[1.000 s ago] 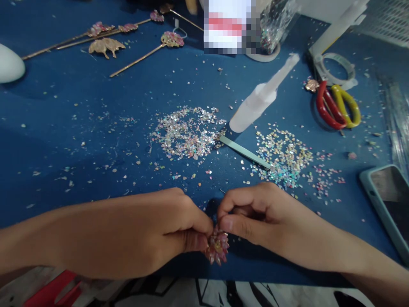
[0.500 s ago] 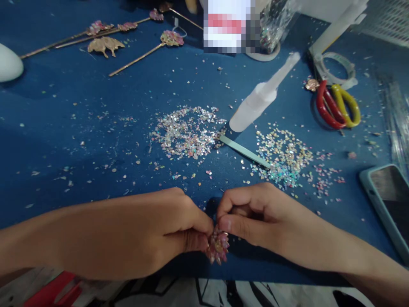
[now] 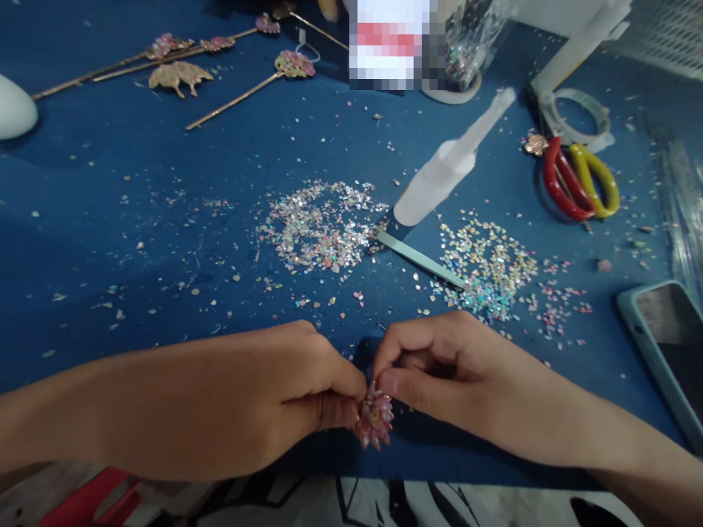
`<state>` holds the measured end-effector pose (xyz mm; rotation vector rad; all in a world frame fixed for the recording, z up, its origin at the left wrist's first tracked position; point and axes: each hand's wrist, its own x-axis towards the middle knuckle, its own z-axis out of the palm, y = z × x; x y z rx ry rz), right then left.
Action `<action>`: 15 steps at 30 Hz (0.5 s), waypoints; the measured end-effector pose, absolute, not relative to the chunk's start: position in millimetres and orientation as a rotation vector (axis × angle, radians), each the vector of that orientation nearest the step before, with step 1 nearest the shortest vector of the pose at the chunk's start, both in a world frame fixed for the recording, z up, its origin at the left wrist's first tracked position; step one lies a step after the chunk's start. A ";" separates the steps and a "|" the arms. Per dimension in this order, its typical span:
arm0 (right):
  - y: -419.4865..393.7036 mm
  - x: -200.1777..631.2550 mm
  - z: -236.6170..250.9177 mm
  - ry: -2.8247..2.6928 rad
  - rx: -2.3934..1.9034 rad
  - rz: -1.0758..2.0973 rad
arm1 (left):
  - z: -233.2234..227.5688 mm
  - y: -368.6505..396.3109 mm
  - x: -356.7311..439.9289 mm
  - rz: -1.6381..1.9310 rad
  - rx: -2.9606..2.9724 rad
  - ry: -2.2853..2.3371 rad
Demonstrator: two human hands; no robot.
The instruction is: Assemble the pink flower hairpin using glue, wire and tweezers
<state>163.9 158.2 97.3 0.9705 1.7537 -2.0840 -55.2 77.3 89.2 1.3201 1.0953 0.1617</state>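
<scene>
Both forearms enter from the lower corners and converge at centre. Left hand (image 3: 285, 399), back upward, is curled with thumb and forefinger pinched. Right hand (image 3: 439, 369) is curled likewise, its thumb extended leftward, fingertips nearly touching the left's.

Pink flower ornament (image 3: 374, 421); blue table (image 3: 165, 168); red-and-yellow scissors (image 3: 579, 181); white glue bottle (image 3: 439, 179); iridescent sequins (image 3: 321, 230).

Dim, bluish light, soft shadows, glints off scattered flakes, edges bowed and slightly blurred
</scene>
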 end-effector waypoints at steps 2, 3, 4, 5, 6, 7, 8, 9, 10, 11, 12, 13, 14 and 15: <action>158.9 162.8 97.9 1.747 0.982 -2.089 | 88.0 76.7 -55.5 0.159 1.323 1.103; 159.1 162.5 98.2 1.747 0.987 -2.092 | 87.3 76.4 -55.4 0.153 1.322 1.114; 159.2 162.3 98.4 1.749 0.991 -2.094 | 86.6 76.1 -55.1 0.147 1.318 1.126; 159.2 162.3 98.5 1.755 0.992 -2.095 | 86.1 75.8 -54.6 0.143 1.313 1.136; 159.1 162.6 98.5 1.762 0.992 -2.094 | 85.7 75.7 -54.0 0.141 1.309 1.144; 158.9 162.9 98.3 1.766 0.990 -2.094 | 85.4 75.7 -53.5 0.140 1.307 1.143; 158.6 163.3 98.0 1.767 0.988 -2.094 | 85.3 75.7 -53.1 0.137 1.306 1.145; 158.3 163.7 97.5 1.765 0.986 -2.096 | 85.3 75.8 -53.1 0.133 1.305 1.144; 158.1 164.0 97.1 1.760 0.985 -2.100 | 85.5 75.8 -53.3 0.129 1.307 1.141; 157.8 164.2 96.6 1.755 0.985 -2.104 | 85.9 75.6 -53.9 0.130 1.312 1.134; 157.7 164.1 96.1 1.751 0.984 -2.108 | 86.3 75.4 -54.6 0.136 1.318 1.123; 157.5 164.0 95.7 1.749 0.984 -2.110 | 86.8 75.0 -55.4 0.142 1.324 1.117; 157.5 163.7 95.5 1.747 0.985 -2.110 | 87.2 74.5 -56.1 0.149 1.331 1.111; 157.6 163.4 95.5 1.748 0.985 -2.108 | 87.5 74.0 -56.6 0.154 1.337 1.109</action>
